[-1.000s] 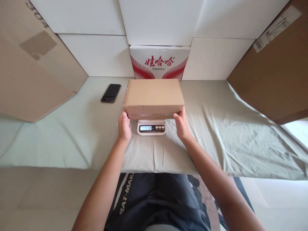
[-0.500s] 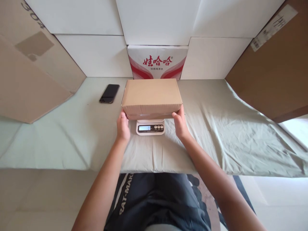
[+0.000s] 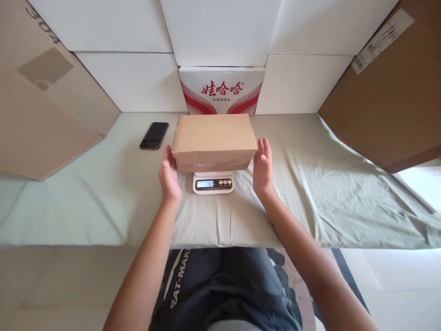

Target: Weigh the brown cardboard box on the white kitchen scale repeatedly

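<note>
**Carton on kitchen scale, hands open at both ends**

Item 1: plain brown cardboard carton (image 3: 214,140), closed, lid flat, long side facing the person. Sits on a small white digital scale (image 3: 213,183); carton overhangs it, so only the scale's front strip w/ lit display and round buttons shows. Display reads digits, approx. "42", too small to be sure.

Item 2: left hand (image 3: 168,172), fingers straight and spread loosely, palm turned toward carton's left end. Fingertips at or just beside the lower left corner; contact vs. small gap can't be told. Grips nothing.

Item 3: right hand (image 3: 262,166), also flat and unclenched, palm facing carton's right end, just beside it, a thin gap visible. Holds nothing.

Item 4: pale green cloth (image 3: 310,197), wrinkled, covers the work surface; scale stands on it, centre, near the front edge.

Item 5: black phone (image 3: 154,135), screen dark, lying flat on cloth, left of carton, apart from it and from left hand.

Item 6: white box w/ red Chinese lettering (image 3: 222,89), upright behind carton, against a wall of white blocks (image 3: 220,32).

Item 7: large brown cardboard sheet (image 3: 44,105), leaning at far left, "304" marked on it. Another brown cardboard box (image 3: 389,101), far right, white label near top.

Foreground: both forearms bare, dark shorts w/ white print below.
</note>
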Tool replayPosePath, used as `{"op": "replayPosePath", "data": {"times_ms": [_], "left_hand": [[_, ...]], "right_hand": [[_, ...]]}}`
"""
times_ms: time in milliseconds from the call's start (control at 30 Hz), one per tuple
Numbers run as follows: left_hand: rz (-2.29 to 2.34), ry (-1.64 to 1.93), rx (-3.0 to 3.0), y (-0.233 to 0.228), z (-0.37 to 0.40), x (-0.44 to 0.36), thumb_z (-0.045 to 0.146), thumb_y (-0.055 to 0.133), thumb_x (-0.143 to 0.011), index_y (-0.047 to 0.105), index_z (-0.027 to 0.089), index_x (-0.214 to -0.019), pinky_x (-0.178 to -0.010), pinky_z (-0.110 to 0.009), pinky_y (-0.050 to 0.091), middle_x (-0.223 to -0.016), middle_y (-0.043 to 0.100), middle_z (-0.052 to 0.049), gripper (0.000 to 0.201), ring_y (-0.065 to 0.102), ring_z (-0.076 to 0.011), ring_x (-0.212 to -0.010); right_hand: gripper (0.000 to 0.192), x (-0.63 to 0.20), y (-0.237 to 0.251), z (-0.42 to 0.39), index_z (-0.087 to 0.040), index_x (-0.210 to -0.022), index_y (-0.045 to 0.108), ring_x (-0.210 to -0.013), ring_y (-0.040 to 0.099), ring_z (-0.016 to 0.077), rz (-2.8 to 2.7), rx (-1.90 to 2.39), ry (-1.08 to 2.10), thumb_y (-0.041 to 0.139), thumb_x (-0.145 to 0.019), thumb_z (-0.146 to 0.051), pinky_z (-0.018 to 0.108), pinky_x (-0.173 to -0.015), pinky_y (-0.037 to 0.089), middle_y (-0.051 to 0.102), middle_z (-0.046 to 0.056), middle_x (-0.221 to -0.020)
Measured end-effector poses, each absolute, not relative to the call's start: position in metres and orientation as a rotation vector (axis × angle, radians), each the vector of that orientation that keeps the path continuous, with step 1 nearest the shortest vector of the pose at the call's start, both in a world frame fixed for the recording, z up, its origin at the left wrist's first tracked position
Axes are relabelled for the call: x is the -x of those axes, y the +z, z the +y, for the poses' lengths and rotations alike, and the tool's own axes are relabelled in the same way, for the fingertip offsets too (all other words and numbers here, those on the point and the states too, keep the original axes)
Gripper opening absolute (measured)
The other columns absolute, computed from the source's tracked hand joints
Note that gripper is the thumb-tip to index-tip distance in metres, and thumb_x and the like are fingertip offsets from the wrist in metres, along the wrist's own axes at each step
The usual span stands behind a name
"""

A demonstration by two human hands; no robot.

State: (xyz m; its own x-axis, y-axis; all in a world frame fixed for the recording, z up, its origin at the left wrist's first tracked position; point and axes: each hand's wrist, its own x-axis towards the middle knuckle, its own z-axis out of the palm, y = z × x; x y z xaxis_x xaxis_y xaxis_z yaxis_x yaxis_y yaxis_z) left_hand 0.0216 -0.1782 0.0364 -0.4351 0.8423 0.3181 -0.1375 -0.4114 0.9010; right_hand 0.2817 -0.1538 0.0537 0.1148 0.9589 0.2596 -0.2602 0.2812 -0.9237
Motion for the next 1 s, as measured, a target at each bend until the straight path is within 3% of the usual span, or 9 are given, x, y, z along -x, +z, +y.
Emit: {"op": "replayPosePath", "data": {"times_ms": [267, 767, 1000], "left_hand": [[1.128, 1.941, -0.959, 0.031, -0.169, -0.021, 0.089, 0.058, -0.076, 0.065, 0.026, -0.143, -0.134, -0.048, 0.029, -0.169, 0.046, -0.011, 0.092, 0.034, -0.0356, -0.162], [1.130, 1.961, -0.912, 0.022, -0.158, -0.024, 0.087, 0.059, -0.077, 0.074, 0.023, -0.127, -0.124, -0.048, 0.044, -0.150, 0.066, -0.014, 0.083, 0.051, -0.0364, -0.151], [1.125, 1.965, -0.902, 0.023, -0.157, -0.024, 0.087, 0.060, -0.077, 0.075, 0.023, -0.125, -0.124, -0.048, 0.044, -0.148, 0.068, -0.015, 0.082, 0.051, -0.0366, -0.151]], "right_hand": [[0.082, -0.278, 0.045, -0.147, -0.035, -0.152, 0.043, -0.168, 0.022, 0.0271, -0.940, 0.820, 1.136, 0.065, -0.080, -0.071, 0.053, -0.141, 0.013, 0.031, 0.000, -0.177], [0.072, -0.288, 0.037, -0.140, -0.034, -0.141, 0.052, -0.164, 0.033, 0.0273, -0.806, 0.843, 1.208, 0.065, -0.078, -0.066, 0.055, -0.140, 0.014, 0.044, 0.002, -0.170], [0.067, -0.286, 0.033, -0.139, -0.034, -0.139, 0.053, -0.164, 0.035, 0.0266, -0.823, 0.848, 1.236, 0.061, -0.080, -0.064, 0.055, -0.139, 0.016, 0.049, 0.002, -0.167]]}}
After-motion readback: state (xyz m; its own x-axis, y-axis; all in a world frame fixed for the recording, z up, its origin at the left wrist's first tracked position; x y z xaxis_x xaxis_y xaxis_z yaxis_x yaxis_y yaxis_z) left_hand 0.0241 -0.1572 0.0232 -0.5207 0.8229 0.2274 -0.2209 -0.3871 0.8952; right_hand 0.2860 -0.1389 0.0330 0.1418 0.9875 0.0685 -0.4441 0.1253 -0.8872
